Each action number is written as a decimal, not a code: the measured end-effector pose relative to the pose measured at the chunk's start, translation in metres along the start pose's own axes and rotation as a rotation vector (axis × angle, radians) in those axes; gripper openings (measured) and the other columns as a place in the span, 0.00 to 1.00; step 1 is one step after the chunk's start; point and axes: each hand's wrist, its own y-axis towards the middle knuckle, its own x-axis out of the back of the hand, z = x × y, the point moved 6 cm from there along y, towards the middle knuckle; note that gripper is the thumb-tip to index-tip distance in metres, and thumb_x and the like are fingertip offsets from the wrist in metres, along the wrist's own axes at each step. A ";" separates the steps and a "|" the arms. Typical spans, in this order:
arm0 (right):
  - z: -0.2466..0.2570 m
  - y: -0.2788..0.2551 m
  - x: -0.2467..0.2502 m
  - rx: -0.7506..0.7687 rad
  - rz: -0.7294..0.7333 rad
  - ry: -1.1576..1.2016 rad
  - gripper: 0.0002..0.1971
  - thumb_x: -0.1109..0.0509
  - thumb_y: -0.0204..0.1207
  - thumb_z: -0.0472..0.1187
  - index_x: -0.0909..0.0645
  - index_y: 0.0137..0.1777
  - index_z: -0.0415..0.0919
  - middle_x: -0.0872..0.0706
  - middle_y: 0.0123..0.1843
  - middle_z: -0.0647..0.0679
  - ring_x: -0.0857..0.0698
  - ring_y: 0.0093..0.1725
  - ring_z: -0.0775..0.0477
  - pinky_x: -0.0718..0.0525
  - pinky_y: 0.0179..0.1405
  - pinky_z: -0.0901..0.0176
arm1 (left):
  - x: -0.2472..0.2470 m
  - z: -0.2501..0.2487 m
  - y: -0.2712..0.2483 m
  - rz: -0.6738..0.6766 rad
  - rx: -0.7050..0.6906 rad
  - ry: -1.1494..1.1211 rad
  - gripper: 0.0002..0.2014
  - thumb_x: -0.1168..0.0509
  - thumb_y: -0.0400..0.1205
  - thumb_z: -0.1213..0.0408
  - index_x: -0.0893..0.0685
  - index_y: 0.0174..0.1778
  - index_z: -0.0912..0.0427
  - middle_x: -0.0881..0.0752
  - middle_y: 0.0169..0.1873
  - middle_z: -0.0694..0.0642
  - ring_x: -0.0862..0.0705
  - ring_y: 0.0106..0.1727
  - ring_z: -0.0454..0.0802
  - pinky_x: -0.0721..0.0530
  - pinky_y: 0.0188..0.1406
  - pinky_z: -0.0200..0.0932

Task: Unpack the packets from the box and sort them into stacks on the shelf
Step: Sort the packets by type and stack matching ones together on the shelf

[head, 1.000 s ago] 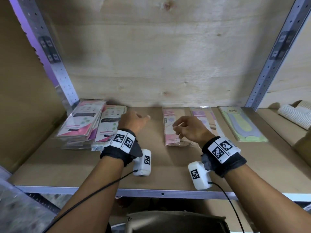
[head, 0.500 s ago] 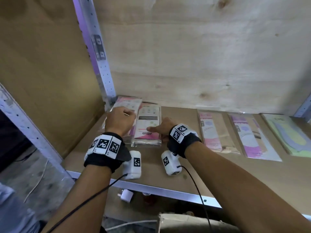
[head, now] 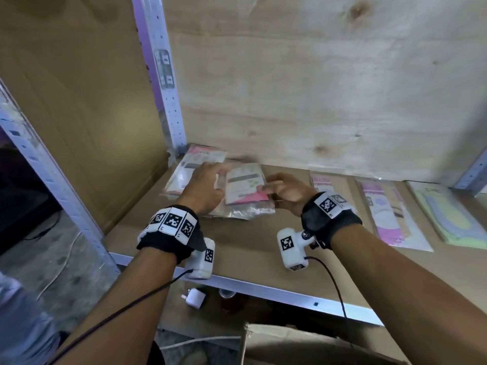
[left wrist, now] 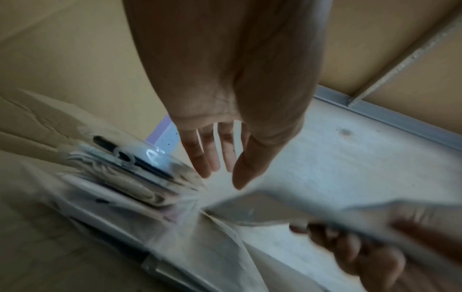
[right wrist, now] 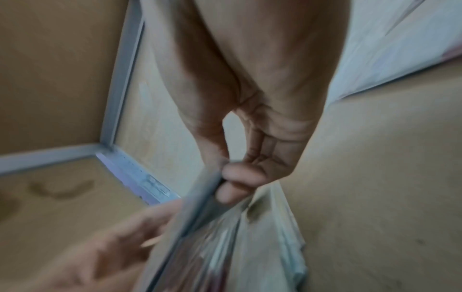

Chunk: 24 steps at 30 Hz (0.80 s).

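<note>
My right hand [head: 283, 189] pinches the right edge of a white and pink packet [head: 246, 184] and holds it tilted above a stack of clear-wrapped packets [head: 245, 210] on the shelf [head: 237, 248]. The right wrist view shows thumb and fingers [right wrist: 232, 177] clamped on that packet's edge [right wrist: 200, 197]. My left hand [head: 208, 184] hovers at the packet's left side with straight fingers [left wrist: 212, 158] and holds nothing. A second stack [head: 193, 167] lies in the back left corner, and the left wrist view shows it [left wrist: 130, 168] below the fingers.
Further right on the shelf lie a pink packet [head: 320, 180], a purple packet [head: 387, 209] and a green packet [head: 448, 214]. A metal upright [head: 163, 75] stands at the back left corner. An open cardboard box [head: 303, 346] sits below the shelf's metal front edge [head: 263, 288].
My right hand has lifted the top packet off the stack it was touching. My left hand has risen off the corner stack and opened. The head view has shifted left.
</note>
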 end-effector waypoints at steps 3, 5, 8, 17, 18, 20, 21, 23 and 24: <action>0.014 -0.019 0.013 0.042 0.013 0.167 0.18 0.26 0.77 0.30 0.22 0.63 0.43 0.09 0.49 0.40 0.12 0.32 0.47 0.14 0.37 0.54 | -0.009 -0.017 0.001 0.037 -0.080 0.120 0.35 0.31 0.77 0.73 0.28 0.81 0.47 0.28 0.74 0.59 0.33 0.78 0.60 0.35 0.81 0.54; 0.022 -0.030 0.024 0.051 0.001 0.229 0.17 0.27 0.78 0.30 0.22 0.66 0.38 0.11 0.51 0.37 0.14 0.28 0.48 0.18 0.31 0.58 | -0.013 -0.026 0.002 0.033 -0.123 0.126 0.36 0.30 0.75 0.74 0.27 0.80 0.48 0.26 0.75 0.58 0.33 0.78 0.61 0.35 0.80 0.54; 0.027 -0.045 0.044 0.041 -0.034 0.306 0.09 0.31 0.82 0.33 0.18 0.60 0.36 0.12 0.48 0.38 0.14 0.28 0.48 0.20 0.24 0.66 | -0.018 -0.045 0.001 -0.010 -0.219 0.081 0.26 0.26 0.77 0.68 0.17 0.71 0.46 0.18 0.69 0.53 0.29 0.73 0.59 0.33 0.73 0.47; 0.019 -0.079 0.099 0.102 -0.035 0.491 0.07 0.39 0.86 0.43 0.24 0.50 0.40 0.13 0.38 0.44 0.19 0.32 0.48 0.24 0.31 0.61 | -0.015 -0.110 -0.010 -0.133 -0.420 -0.315 0.07 0.29 0.83 0.59 0.10 0.45 0.58 0.06 0.43 0.50 0.09 0.48 0.50 0.12 0.50 0.48; 0.017 -0.082 0.104 0.123 -0.031 0.462 0.05 0.38 0.85 0.41 0.23 0.50 0.40 0.17 0.35 0.46 0.25 0.32 0.50 0.27 0.29 0.63 | -0.019 -0.113 -0.009 -0.110 -0.411 -0.376 0.05 0.28 0.83 0.61 0.09 0.46 0.57 0.06 0.44 0.49 0.09 0.47 0.47 0.12 0.47 0.45; 0.007 -0.087 0.112 0.156 -0.054 0.302 0.04 0.34 0.82 0.36 0.18 0.49 0.39 0.23 0.34 0.49 0.34 0.32 0.52 0.35 0.27 0.64 | -0.032 -0.116 -0.006 -0.032 -0.360 -0.515 0.03 0.28 0.84 0.64 0.08 0.48 0.56 0.06 0.45 0.48 0.10 0.46 0.41 0.12 0.39 0.39; 0.001 -0.090 0.114 0.161 -0.076 0.173 0.05 0.31 0.80 0.35 0.14 0.52 0.38 0.21 0.36 0.50 0.33 0.32 0.53 0.36 0.28 0.63 | -0.039 -0.116 -0.003 0.002 -0.327 -0.578 0.05 0.29 0.84 0.65 0.08 0.51 0.58 0.06 0.48 0.50 0.10 0.47 0.42 0.12 0.39 0.38; -0.012 -0.095 0.114 0.154 -0.065 -0.053 0.12 0.27 0.78 0.35 0.13 0.60 0.35 0.13 0.45 0.48 0.22 0.36 0.53 0.27 0.35 0.62 | -0.055 -0.114 0.003 0.057 -0.239 -0.679 0.10 0.30 0.84 0.65 0.10 0.58 0.64 0.07 0.52 0.57 0.08 0.50 0.49 0.10 0.42 0.42; -0.018 -0.097 0.111 0.150 -0.025 -0.090 0.12 0.28 0.79 0.34 0.14 0.61 0.34 0.10 0.48 0.47 0.15 0.40 0.50 0.22 0.40 0.59 | -0.063 -0.112 0.005 0.089 -0.186 -0.725 0.10 0.29 0.84 0.65 0.10 0.59 0.64 0.07 0.53 0.59 0.08 0.50 0.52 0.10 0.43 0.43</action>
